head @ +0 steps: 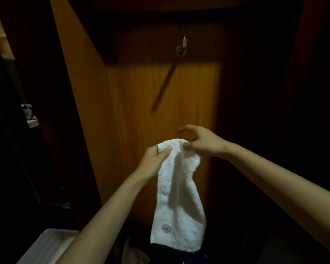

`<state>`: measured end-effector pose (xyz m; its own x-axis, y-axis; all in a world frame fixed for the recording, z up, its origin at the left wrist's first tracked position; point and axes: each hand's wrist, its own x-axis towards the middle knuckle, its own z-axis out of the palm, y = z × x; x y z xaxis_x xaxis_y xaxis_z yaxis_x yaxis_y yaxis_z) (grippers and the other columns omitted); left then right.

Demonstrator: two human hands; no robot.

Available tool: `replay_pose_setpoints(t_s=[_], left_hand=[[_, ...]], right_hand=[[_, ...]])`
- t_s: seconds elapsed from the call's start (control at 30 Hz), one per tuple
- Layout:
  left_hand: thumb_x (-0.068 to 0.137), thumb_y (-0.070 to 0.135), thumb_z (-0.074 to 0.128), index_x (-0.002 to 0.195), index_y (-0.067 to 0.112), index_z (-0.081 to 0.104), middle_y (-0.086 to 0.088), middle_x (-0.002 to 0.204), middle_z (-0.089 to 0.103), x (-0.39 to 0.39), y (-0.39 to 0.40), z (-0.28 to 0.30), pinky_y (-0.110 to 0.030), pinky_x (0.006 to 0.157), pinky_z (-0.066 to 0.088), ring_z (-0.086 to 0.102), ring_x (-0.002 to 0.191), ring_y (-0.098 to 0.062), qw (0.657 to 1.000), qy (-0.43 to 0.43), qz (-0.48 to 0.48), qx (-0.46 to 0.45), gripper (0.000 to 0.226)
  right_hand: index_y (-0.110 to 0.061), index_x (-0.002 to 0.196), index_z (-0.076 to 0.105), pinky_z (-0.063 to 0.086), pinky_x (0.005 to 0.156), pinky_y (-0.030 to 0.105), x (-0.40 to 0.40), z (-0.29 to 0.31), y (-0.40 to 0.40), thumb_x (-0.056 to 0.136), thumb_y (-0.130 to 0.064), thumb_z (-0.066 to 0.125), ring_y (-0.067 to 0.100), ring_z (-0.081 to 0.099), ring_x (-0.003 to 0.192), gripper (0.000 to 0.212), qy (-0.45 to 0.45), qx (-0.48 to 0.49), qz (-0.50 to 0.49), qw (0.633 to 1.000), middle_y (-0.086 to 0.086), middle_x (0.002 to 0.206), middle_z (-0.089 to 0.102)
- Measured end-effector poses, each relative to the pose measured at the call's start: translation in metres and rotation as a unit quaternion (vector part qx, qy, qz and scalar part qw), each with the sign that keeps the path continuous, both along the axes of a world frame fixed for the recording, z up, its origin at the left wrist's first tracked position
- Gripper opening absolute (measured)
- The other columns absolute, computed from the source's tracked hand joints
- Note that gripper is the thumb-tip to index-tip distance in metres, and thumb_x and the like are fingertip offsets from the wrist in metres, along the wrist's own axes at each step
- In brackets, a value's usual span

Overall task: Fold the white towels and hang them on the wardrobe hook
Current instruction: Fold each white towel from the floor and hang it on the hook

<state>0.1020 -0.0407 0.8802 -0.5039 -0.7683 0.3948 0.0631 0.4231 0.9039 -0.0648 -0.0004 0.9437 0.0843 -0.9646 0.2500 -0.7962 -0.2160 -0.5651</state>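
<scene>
2 bare forearms reached up from the bottom of the frame toward a wooden wardrobe panel (160,111), lit orange-brown at the centre and dark at both sides. Between the hands, in the lower middle of the frame, hung 1 white towel (177,197), folded lengthwise into a long narrow strip whose lower edge fell near the bottom of the frame; a small flower emblem (166,228) was stitched near its lower left corner. The left hand (155,159) gripped the towel's upper left edge, thumb pressed flat across the front of the cloth and fingers curled behind it. The right hand (202,141) pinched the top fold of the towel between thumb and curled fingers, while its index finger stretched out loosely above the cloth. In the upper middle of the frame, well above the hands, a small metal hook (181,49) was fixed to the panel, with a thin diagonal shadow beneath it. At the lower left corner sat a pale plastic container (46,246), partly cut off by the frame edge.
</scene>
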Motion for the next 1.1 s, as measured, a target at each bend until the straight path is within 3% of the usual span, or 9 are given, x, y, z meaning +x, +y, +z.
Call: replay_pose_setpoints(t_s=[0.1, 0.23, 0.37, 0.43, 0.53, 0.73, 0.9, 1.0, 1.1], left_hand=[[0.098, 0.016, 0.044, 0.107, 0.018, 0.067, -0.003, 0.105, 0.071, -0.001, -0.005, -0.005, -0.031, 0.087, 0.052, 0.065, 0.103, -0.023, 0.997, 0.037, 0.022, 0.059, 0.024], [0.098, 0.015, 0.044, 0.105, 0.02, 0.069, -0.008, 0.107, 0.071, 0.0, -0.006, -0.01, -0.035, 0.09, 0.052, 0.066, 0.102, -0.024, 0.992, 0.065, -0.018, 0.106, 0.026], [0.098, 0.014, 0.044, 0.105, 0.017, 0.068, -0.006, 0.106, 0.071, 0.001, -0.007, -0.013, -0.031, 0.087, 0.051, 0.066, 0.102, -0.02, 0.99, 0.077, -0.039, 0.113, 0.026], [0.098, 0.012, 0.043, 0.109, 0.011, 0.066, -0.003, 0.101, 0.072, 0.0, -0.007, -0.014, -0.026, 0.082, 0.053, 0.067, 0.097, -0.017, 0.987, 0.09, -0.058, 0.121, 0.026], [0.097, 0.011, 0.046, 0.119, 0.005, 0.061, 0.001, 0.101, 0.072, -0.002, -0.007, -0.012, -0.024, 0.084, 0.053, 0.066, 0.096, -0.013, 0.985, 0.09, -0.064, 0.131, 0.028], [0.098, 0.017, 0.044, 0.096, 0.02, 0.067, 0.004, 0.088, 0.072, -0.004, -0.007, -0.012, -0.028, 0.08, 0.051, 0.065, 0.086, -0.011, 0.986, 0.056, -0.041, 0.152, 0.024], [0.099, 0.046, 0.022, 0.114, 0.017, 0.061, -0.004, 0.113, 0.067, 0.002, -0.009, -0.011, -0.029, 0.097, 0.045, 0.062, 0.108, -0.013, 0.975, 0.059, -0.066, 0.205, 0.051], [0.083, 0.063, 0.02, 0.12, 0.019, 0.057, -0.007, 0.121, 0.064, 0.004, -0.008, -0.005, -0.032, 0.098, 0.045, 0.059, 0.114, -0.016, 0.971, 0.056, -0.087, 0.214, 0.069], [0.089, 0.045, 0.039, 0.121, 0.016, 0.056, -0.01, 0.121, 0.062, 0.004, -0.006, 0.0, -0.033, 0.098, 0.046, 0.059, 0.113, -0.019, 0.985, 0.037, -0.095, 0.141, 0.047]], right_hand=[[-0.031, 0.126, 0.057, 0.056, 0.074, 0.033, -0.005, 0.005, 0.01, 0.089, -0.001, 0.044, 0.005, 0.066, 0.072, 0.049, -0.061, 0.047, 0.077, 0.994, -0.006, 0.101, 0.066], [-0.024, 0.111, 0.066, 0.057, 0.073, 0.029, -0.002, 0.006, 0.02, 0.085, 0.004, 0.052, 0.012, 0.068, 0.088, 0.041, 0.121, 0.051, 0.129, 0.983, 0.002, 0.109, 0.069], [-0.024, 0.1, 0.071, 0.047, 0.071, 0.027, 0.004, 0.005, 0.015, 0.079, -0.029, 0.074, 0.009, 0.059, 0.085, 0.022, 0.266, -0.051, 0.081, 0.959, -0.01, 0.091, 0.063], [-0.025, 0.097, 0.072, 0.038, 0.067, 0.025, 0.006, 0.004, 0.011, 0.073, -0.046, 0.074, 0.009, 0.049, 0.084, 0.032, 0.256, -0.074, 0.048, 0.963, -0.011, 0.086, 0.049], [-0.019, 0.099, 0.073, 0.042, 0.081, 0.029, 0.009, 0.003, 0.001, 0.072, -0.048, 0.073, 0.012, 0.045, 0.098, 0.04, 0.23, -0.103, 0.031, 0.967, -0.003, 0.099, 0.046], [-0.009, 0.09, 0.068, 0.046, 0.078, 0.036, 0.022, 0.002, -0.01, 0.078, -0.048, 0.068, 0.022, 0.053, 0.089, 0.041, 0.255, -0.095, 0.035, 0.961, 0.001, 0.092, 0.05], [-0.01, 0.087, 0.069, 0.049, 0.076, 0.04, 0.024, 0.003, -0.015, 0.077, -0.049, 0.068, 0.022, 0.055, 0.084, 0.04, 0.267, -0.085, 0.03, 0.959, 0.0, 0.089, 0.052], [-0.001, 0.081, 0.067, 0.046, 0.067, 0.038, 0.026, 0.005, -0.02, 0.079, -0.051, 0.066, 0.026, 0.057, 0.076, 0.049, 0.246, -0.072, 0.019, 0.966, 0.015, 0.088, 0.062], [-0.002, 0.074, 0.064, 0.042, 0.058, 0.034, 0.025, 0.005, -0.023, 0.081, -0.048, 0.066, 0.023, 0.057, 0.068, 0.047, 0.209, -0.054, -0.003, 0.976, 0.014, 0.079, 0.064]])
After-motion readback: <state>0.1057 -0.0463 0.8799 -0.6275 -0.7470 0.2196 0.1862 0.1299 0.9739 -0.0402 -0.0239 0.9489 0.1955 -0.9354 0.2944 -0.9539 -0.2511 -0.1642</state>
